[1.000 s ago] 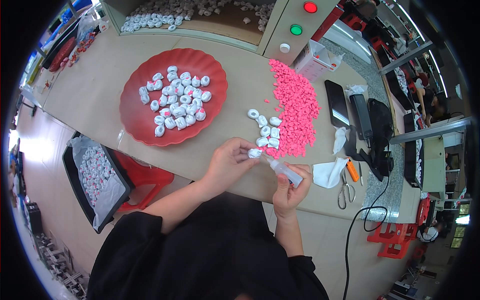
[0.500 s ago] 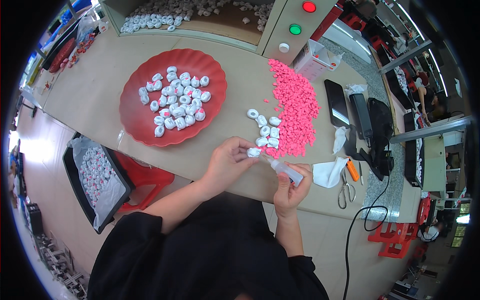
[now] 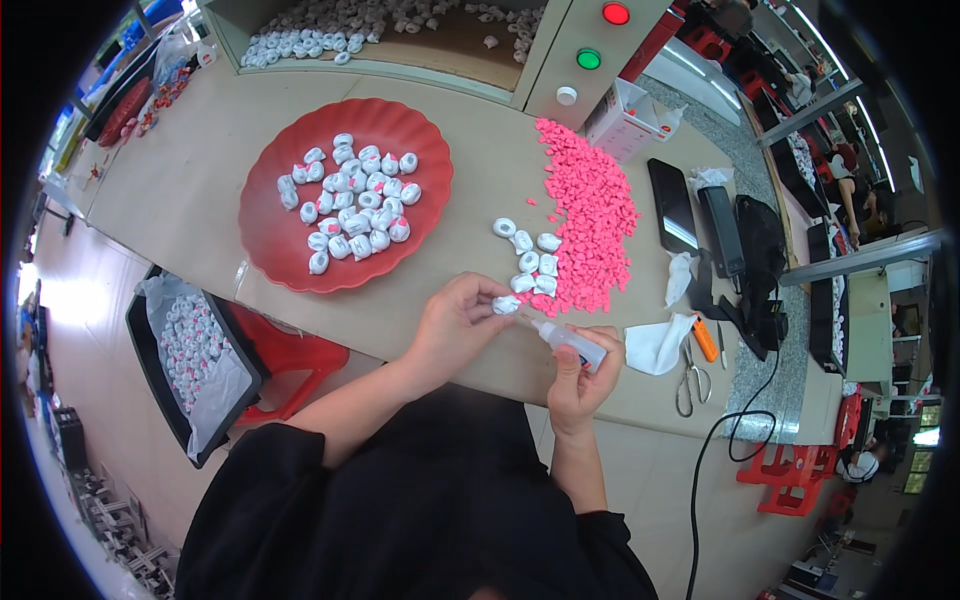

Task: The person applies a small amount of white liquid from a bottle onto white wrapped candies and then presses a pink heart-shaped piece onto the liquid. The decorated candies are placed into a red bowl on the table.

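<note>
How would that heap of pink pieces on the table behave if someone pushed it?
The pink heap would probably spread rather than slide as one, being many loose bits. Each piece looks tiny, so likely light. Pushed leftward, it might nudge the white pieces along its edge.

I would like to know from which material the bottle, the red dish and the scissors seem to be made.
Bottle: probably soft plastic, smooth; its whitish body looks translucent.
Dish: likely moulded plastic with a dull sheen; it is evenly red with a regular scalloped edge, though lacquered material is possible.
Scissors: apparently bare metal, as blades and thin handle loops look grey.
</note>
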Available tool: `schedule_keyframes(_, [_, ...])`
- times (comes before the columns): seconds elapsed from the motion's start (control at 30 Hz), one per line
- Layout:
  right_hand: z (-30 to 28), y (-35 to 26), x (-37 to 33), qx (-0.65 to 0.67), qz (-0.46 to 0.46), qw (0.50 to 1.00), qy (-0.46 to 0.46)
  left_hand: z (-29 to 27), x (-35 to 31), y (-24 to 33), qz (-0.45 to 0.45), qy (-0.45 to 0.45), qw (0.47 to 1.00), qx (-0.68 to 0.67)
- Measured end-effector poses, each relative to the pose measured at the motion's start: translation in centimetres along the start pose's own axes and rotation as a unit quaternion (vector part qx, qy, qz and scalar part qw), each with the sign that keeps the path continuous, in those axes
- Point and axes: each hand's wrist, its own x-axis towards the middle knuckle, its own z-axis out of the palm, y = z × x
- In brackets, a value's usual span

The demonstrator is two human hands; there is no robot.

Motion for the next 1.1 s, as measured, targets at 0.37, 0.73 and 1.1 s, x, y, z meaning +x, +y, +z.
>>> schedule_keyframes(0.37, [-2.3,0.0,2.0,0.384,0.228,0.879,0.169,0.0,0.1,0.0,-0.012,0.003,1.000,-0.021])
schedule_keyframes(0.73, [-5.4,-1.0,4.0,0.033,0.253,0.967,0.012,-0.2,0.1,0.6,-0.040,-0.002,0.998,-0.054])
schedule_keyframes(1.1, [-4.5,1.4,6.4,-0.331,-0.098,0.907,-0.241,-0.4,0.1,0.8,-0.042,-0.010,0.996,-0.073])
